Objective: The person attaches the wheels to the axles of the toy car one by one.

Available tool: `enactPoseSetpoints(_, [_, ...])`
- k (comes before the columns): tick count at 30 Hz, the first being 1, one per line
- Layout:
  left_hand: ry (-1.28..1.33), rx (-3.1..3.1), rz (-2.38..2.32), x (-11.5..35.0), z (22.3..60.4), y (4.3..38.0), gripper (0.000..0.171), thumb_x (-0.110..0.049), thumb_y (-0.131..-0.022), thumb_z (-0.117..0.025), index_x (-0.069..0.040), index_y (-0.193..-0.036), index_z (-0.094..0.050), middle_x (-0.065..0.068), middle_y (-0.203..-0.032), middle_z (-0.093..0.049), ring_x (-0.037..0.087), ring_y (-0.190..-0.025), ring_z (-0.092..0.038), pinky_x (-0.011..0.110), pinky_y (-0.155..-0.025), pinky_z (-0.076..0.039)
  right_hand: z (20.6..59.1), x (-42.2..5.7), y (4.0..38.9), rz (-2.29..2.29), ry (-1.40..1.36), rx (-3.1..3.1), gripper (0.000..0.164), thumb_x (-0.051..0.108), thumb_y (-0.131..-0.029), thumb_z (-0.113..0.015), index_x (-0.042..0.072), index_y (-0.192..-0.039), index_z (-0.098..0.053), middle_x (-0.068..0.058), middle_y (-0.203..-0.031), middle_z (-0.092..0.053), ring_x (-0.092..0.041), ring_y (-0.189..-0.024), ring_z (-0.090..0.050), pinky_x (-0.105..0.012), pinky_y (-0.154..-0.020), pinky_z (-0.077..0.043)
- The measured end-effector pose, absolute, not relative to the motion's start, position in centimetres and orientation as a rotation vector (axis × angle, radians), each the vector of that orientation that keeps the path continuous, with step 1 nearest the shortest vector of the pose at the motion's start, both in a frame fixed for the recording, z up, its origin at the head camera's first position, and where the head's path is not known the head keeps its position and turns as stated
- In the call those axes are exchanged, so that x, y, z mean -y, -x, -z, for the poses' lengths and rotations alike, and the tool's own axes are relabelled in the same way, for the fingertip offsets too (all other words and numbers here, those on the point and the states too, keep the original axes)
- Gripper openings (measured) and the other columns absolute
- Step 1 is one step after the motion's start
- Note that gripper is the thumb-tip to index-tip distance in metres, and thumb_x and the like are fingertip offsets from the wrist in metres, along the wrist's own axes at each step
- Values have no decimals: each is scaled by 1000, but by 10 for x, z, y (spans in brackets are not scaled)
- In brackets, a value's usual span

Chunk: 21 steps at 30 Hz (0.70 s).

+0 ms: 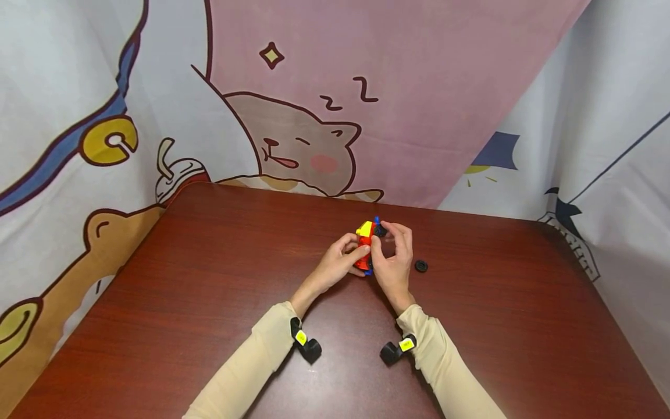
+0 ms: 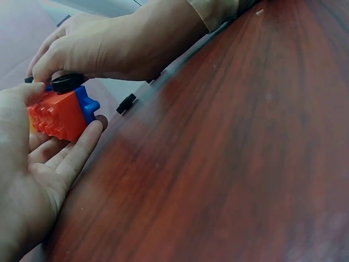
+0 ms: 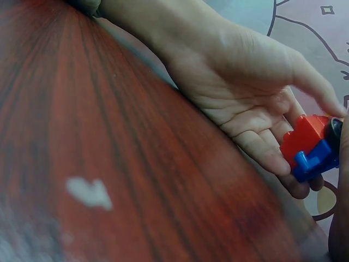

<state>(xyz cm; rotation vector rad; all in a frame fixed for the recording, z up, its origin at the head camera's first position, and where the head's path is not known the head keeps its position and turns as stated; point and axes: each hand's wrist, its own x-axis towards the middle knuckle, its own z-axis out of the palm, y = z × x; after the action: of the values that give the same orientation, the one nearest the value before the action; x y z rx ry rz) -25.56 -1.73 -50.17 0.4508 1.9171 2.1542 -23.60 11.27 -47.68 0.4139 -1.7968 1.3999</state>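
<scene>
A small toy car of building blocks (image 1: 364,261), red with a yellow block (image 1: 366,229) and blue end pieces, is held above the table. My left hand (image 1: 335,265) grips its body, thumb on the near side and fingers around and under it. My right hand (image 1: 394,265) is at the car's right side, thumb and fingers pinching a black wheel (image 1: 380,231) near the far end. Another black wheel (image 2: 68,82) sits at the car's nearer end in the left wrist view. The right wrist view shows a blue end piece (image 3: 313,162) by the left fingertips.
A loose black wheel (image 1: 421,266) lies on the reddish-brown table (image 1: 235,244), just right of my right hand. Behind the table hangs a printed cloth (image 1: 419,87) with cartoon animals. Black wrist cameras (image 1: 310,349) are strapped over both beige sleeves.
</scene>
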Motion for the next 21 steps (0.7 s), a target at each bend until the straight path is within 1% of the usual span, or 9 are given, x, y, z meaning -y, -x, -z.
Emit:
enactPoseSetpoints(3, [-446,-1912,-2162,17,502,256,26,-20,-103,-55,1,-119,-52,17,-105,-68,12,-75,-68,41,-71,-63,477,-113,236,-1402,-425,1792,34,-19,-81,-65,-15,-114,-62,-36,-109,-51,-39,-89,-51,-44,-76,-44])
enactPoseSetpoints(6, [-425,-1940,-2155,16,503,256,26,-21,-103,-55,0,-118,-53,15,-101,-70,10,-77,-68,37,-74,-63,477,-113,235,-1399,-432,1802,33,-19,-80,-66,-15,-112,-62,-35,-108,-51,-38,-88,-51,-44,-75,-45])
enactPoseSetpoints(9, [-397,-1981,-2146,15,502,255,31,-21,-102,-57,-4,-126,-51,17,-101,-71,8,-79,-68,32,-74,-62,478,-113,235,-1405,-439,1815,33,-20,-78,-66,-15,-111,-61,-34,-108,-52,-37,-87,-51,-45,-74,-45])
enactPoseSetpoints(12, [-362,-2008,-2145,15,501,254,36,-23,-102,-57,-8,-133,-46,18,-103,-71,8,-79,-66,27,-71,-60,478,-113,234,-1414,-447,1838,33,-19,-78,-67,-14,-111,-61,-34,-107,-53,-38,-85,-52,-46,-73,-45])
enactPoseSetpoints(15, [-308,-2018,-2157,15,500,254,33,-26,-103,-53,-8,-129,-46,13,-101,-70,7,-77,-64,24,-67,-56,478,-114,232,-1432,-461,1875,33,-17,-79,-67,-14,-111,-61,-33,-106,-53,-40,-85,-53,-42,-74,-46])
enactPoseSetpoints(18, [-255,-2011,-2186,15,498,253,29,-30,-103,-51,-7,-119,-46,3,-94,-66,7,-73,-61,23,-63,-53,477,-113,231,-1455,-481,1917,33,-16,-79,-68,-16,-111,-60,-32,-106,-53,-41,-86,-54,-37,-75,-47])
enactPoseSetpoints(21, [-243,-2009,-2203,14,497,253,29,-32,-103,-52,-7,-116,-46,-3,-87,-63,7,-71,-59,22,-62,-51,476,-112,230,-1473,-484,1942,32,-13,-80,-69,-16,-110,-58,-31,-105,-53,-40,-87,-54,-37,-74,-47])
